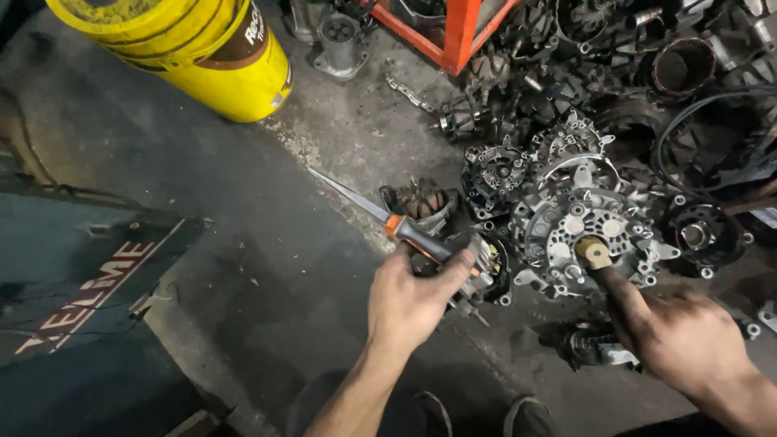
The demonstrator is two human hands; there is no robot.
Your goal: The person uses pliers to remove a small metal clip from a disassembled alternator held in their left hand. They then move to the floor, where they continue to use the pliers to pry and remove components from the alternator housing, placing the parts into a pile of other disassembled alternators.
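On a grimy concrete workshop floor point(267, 267), seen from above, a person's two bare, grease-darkened hands work over a heap of car alternator parts. The left hand point(409, 303) is curled around the black and orange handle of a long pointed tool, likely a screwdriver or file point(380, 217), pinching it between thumb and fingers; its thin metal shaft points up and to the left, angled above the floor. The right hand point(688, 340) is closed in a fist around the dark wooden handle of a hammer point(603, 267), whose pale worn end rests on or just above a silver alternator housing point(566, 231); whether it touches cannot be told. That round, ribbed housing lies between the two hands, slightly nearer the right one. Just beside the left hand sits a smaller alternator part point(486, 267), with a copper-wound rotor point(425, 202) behind it. More dark housings and a black cable point(704, 113) are piled at upper right. A yellow plastic bucket point(210, 57) stands at upper left, well apart, near an orange metal frame point(453, 32).
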